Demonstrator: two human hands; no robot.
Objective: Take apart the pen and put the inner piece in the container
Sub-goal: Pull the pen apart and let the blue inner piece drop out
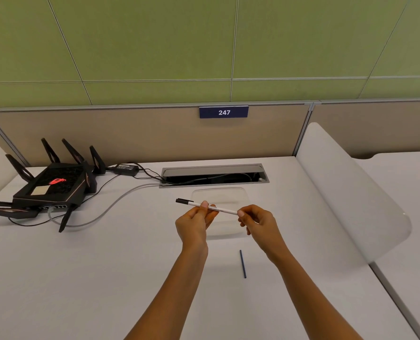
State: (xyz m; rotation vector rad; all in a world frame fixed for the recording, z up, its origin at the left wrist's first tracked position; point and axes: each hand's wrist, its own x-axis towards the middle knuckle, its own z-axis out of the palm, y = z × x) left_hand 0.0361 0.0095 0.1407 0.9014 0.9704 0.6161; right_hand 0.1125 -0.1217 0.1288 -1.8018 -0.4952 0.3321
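A white pen (222, 209) with a black cap at its left end is held level above the desk, in front of a clear plastic container (220, 195). My left hand (195, 224) pinches the pen near its middle. My right hand (255, 220) pinches its right end with thumb and fingertips. A thin dark blue inner piece (243, 263) lies loose on the desk, nearer me than the container, below my right hand. The container's near part is hidden behind my hands.
A black router (54, 185) with antennas and cables sits at the left. An open cable hatch (214, 175) is set in the desk behind the container. A white divider panel (351, 192) stands at the right. A beige partition runs along the back.
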